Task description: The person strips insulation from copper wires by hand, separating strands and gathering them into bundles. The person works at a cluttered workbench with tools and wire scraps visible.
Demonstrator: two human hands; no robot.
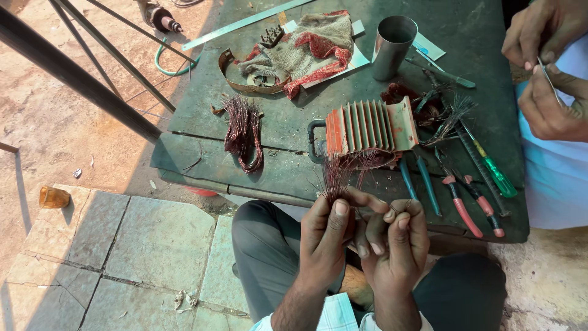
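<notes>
My left hand (327, 236) pinches a bundle of thin reddish copper wires (339, 175) that fans upward from my fingers. Right beside it, my right hand (395, 242) has its fingertips closed on one or two thin strands near the bundle's base. Both hands are over my lap, at the near edge of a dark green work table (202, 116). Just beyond them on the table stands a red finned metal block (367, 125) with more wires spilling from under it.
A loop of copper wire (244, 132), a metal cup (393, 46), a rag (306, 43), pliers (459, 199), a green screwdriver (493, 171) and cutters lie on the table. Another person's hands (548, 67) work a thin wire at the right. Stone slabs (141, 245) lie to the left.
</notes>
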